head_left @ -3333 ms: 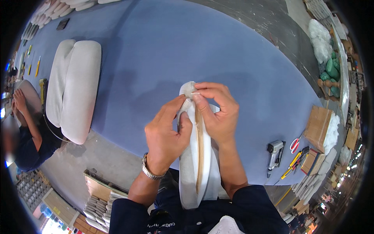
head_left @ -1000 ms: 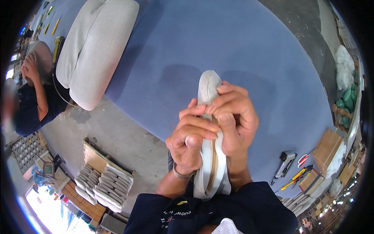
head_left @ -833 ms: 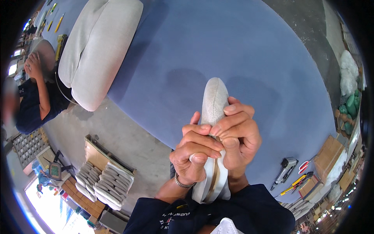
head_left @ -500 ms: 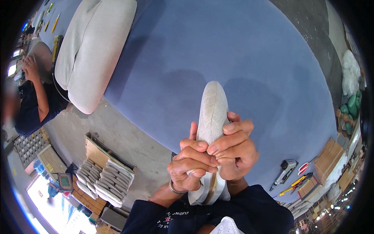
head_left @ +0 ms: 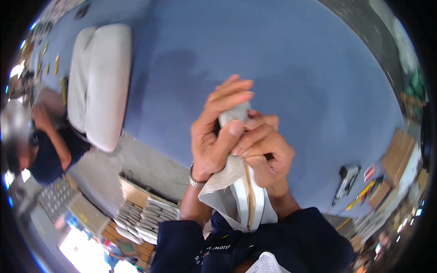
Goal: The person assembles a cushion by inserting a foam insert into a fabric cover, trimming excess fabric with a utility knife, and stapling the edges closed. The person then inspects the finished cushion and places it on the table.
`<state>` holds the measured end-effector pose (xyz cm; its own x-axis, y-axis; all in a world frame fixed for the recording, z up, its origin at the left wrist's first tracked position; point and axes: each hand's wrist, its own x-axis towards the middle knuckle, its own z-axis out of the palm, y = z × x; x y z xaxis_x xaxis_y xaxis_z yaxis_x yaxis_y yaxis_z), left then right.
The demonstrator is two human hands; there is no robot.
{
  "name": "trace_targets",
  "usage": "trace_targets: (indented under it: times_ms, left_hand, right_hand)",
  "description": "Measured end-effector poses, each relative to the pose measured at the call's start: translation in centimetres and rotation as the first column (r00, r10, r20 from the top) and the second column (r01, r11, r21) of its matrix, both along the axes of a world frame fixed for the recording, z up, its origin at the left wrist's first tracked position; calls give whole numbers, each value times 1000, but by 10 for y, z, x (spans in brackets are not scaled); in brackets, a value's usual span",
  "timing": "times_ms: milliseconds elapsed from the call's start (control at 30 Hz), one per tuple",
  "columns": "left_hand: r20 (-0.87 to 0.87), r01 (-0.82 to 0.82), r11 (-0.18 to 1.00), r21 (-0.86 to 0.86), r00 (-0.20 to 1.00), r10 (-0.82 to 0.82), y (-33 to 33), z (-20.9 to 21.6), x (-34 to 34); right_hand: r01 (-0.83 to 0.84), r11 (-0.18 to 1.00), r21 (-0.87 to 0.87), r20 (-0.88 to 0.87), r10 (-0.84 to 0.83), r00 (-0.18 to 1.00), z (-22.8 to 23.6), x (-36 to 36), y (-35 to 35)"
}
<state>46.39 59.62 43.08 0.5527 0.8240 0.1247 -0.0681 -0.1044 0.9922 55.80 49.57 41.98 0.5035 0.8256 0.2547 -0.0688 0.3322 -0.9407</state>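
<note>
Head view, looking down: a person in a dark sweatshirt is working a long, narrow upholstered panel (head_left: 236,200) that is standing on end against the torso, above the near edge of a blue-covered counter (head_left: 318,82). The left hand (head_left: 214,136), a metal watch at its wrist, is wrapping over the panel's upper end, thumb pressing the pale woven fabric cover (head_left: 223,175) down on it. The right hand (head_left: 266,152) is closing on the same end from the other side, fingers curled tight against the edge. Both are clamped on the piece; neither grip is open.

Below the hands the cover is hanging loose in a soft fold, which suggests thin, pliable cloth that will slip and bunch unless kept taut. The core beneath, showing white padding and a tan strip along its edge, looks stiff enough to stand unsupported yet light enough for two hands to steady. A firm hold probably belongs on that rigid edge, with the fabric pinched close to the fold rather than out at its free corner.

Farther up the counter, well apart, a pair of white cushions (head_left: 98,84) is lying side by side. A staple gun (head_left: 346,177) is resting near the right rim. Another person (head_left: 43,145) is bending low at the far left.
</note>
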Motion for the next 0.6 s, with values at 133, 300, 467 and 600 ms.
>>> trace_targets:
  times_ms: [133,300,467,600]
  left_hand:
    - [-368,-222,957,187,887,278,-52,28,33]
    - [-201,-197,980,31,959,200,-34,2,18]
    - [-233,-143,989,38,961,148,-32,1,23]
    - [-183,-194,978,-83,967,176,-44,4,31]
  right_hand:
    - [-57,992,117,-7,58,998,3,18,-6]
    - [200,950,-241,414,-86,906,-12,102,-120]
    - [860,-2,-511,817,-312,485,-56,166,-382]
    - [742,135,-657,746,-27,666,-90,174,-458]
